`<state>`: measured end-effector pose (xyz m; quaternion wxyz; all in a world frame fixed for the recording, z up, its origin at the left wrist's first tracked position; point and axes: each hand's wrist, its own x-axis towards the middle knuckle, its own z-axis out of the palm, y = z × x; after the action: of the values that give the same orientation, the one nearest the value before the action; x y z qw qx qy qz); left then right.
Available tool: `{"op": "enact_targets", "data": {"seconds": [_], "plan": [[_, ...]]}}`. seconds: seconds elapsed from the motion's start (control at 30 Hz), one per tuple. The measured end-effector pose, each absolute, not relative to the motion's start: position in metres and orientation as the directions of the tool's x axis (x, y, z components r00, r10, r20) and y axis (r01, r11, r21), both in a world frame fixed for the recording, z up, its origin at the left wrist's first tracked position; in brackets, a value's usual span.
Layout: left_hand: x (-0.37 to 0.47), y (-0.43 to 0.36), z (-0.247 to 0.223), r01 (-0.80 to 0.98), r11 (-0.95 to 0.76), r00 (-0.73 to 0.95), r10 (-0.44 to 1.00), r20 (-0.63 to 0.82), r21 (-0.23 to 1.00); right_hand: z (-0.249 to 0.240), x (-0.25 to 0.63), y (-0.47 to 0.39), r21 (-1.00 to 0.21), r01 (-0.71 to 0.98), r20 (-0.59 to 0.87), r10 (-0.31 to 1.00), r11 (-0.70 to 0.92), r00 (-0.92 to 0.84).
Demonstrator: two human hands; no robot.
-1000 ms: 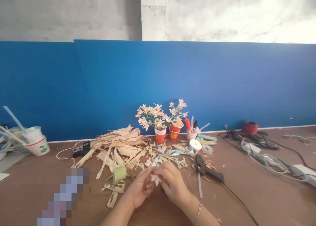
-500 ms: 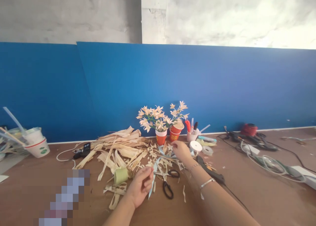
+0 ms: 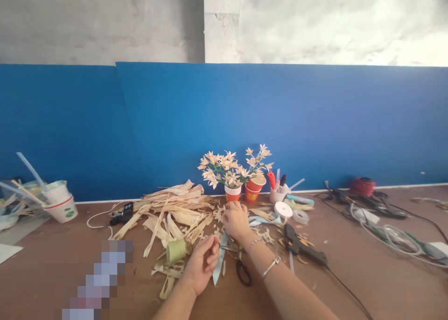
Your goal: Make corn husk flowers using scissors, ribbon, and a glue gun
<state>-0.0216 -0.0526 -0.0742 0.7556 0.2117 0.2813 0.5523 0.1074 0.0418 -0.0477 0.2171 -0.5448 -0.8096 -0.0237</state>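
Observation:
My left hand is closed, thumb against curled fingers, just left of a light blue ribbon strip. Whatever it may grip does not show. Farther forward, my right hand bends its fingers down in a pinch among cut husk scraps, in front of a red paper cup. Its fingertips are hidden. Black-handled scissors lie beneath my right wrist, partly covered. Pale husk flowers on green stems rise from the cups. Dried corn husks are heaped to the left.
A green tape roll sits left of my left hand. To the right lie a glue gun, a white spool and clear tape. A pen cup stands behind, cables farther right, a white cup far left.
My right hand has moved left, from near the white spool to the scraps before the red cup, covering more of the scissors. My left hand stays closed in nearly the same place. The view shifts slightly.

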Motion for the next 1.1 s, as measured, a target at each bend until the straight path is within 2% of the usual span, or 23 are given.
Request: {"op": "enact_targets", "data": {"seconds": [0.1,0.17,0.23,0.3,0.37,0.43,0.47,0.53,0.7,0.8,0.87,0.93,1.0,1.1], "plan": [[-0.021,-0.052,-0.075,-0.711,0.284,0.218,0.959,-0.182,0.643,-0.045,0.111,0.043,-0.314,0.888,0.362,0.907,0.337,-0.216],[-0.020,-0.051,-0.075,-0.701,0.245,0.176,0.970,-0.170,0.670,-0.041,0.114,0.041,-0.348,0.875,0.376,0.905,0.337,-0.199],[-0.019,-0.050,-0.076,-0.669,0.197,0.114,0.980,-0.162,0.716,-0.036,0.116,0.036,-0.336,0.835,0.433,0.859,0.435,-0.274],[-0.017,-0.049,-0.076,-0.608,0.143,0.030,0.987,-0.158,0.781,-0.033,0.116,0.032,-0.394,0.743,0.492,0.807,0.541,-0.326],[-0.016,-0.047,-0.074,-0.531,0.090,-0.079,0.985,-0.155,0.843,-0.032,0.115,0.030,-0.605,0.597,0.468,0.842,0.527,-0.268],[-0.015,-0.046,-0.070,-0.465,0.032,-0.198,0.970,-0.139,0.885,-0.035,0.114,0.029,-0.817,0.430,0.337,0.923,0.384,-0.184],[-0.014,-0.045,-0.068,-0.442,0.004,-0.248,0.960,-0.126,0.897,-0.038,0.114,0.028,-0.878,0.366,0.262,0.950,0.308,-0.170],[-0.011,-0.044,-0.064,-0.388,-0.023,-0.281,0.955,-0.095,0.921,-0.042,0.115,0.026,-0.925,0.309,0.168,0.968,0.220,-0.186],[-0.002,-0.036,-0.064,-0.153,0.020,-0.212,0.976,-0.053,0.988,-0.043,0.117,0.016,-0.943,0.272,0.133,0.966,0.193,-0.224],[-0.005,-0.030,-0.065,0.090,-0.133,-0.230,0.962,0.150,0.987,-0.038,0.121,0.013,-0.920,0.283,0.210,0.951,0.271,-0.227],[-0.012,-0.026,-0.065,0.326,-0.238,-0.256,0.909,0.328,0.915,-0.035,0.128,0.013,-0.866,0.346,0.301,0.928,0.362,-0.218],[-0.022,-0.022,-0.066,0.522,-0.333,-0.229,0.832,0.505,0.785,-0.033,0.139,0.013,-0.779,0.461,0.377,0.905,0.425,-0.198],[-0.030,-0.018,-0.069,0.613,-0.318,-0.266,0.779,0.568,0.723,-0.034,0.151,0.013,-0.692,0.572,0.391,0.895,0.440,-0.215],[-0.037,-0.015,-0.074,0.650,-0.296,-0.302,0.744,0.595,0.700,-0.040,0.162,0.011,-0.576,0.684,0.313,0.894,0.447,-0.321]]}}
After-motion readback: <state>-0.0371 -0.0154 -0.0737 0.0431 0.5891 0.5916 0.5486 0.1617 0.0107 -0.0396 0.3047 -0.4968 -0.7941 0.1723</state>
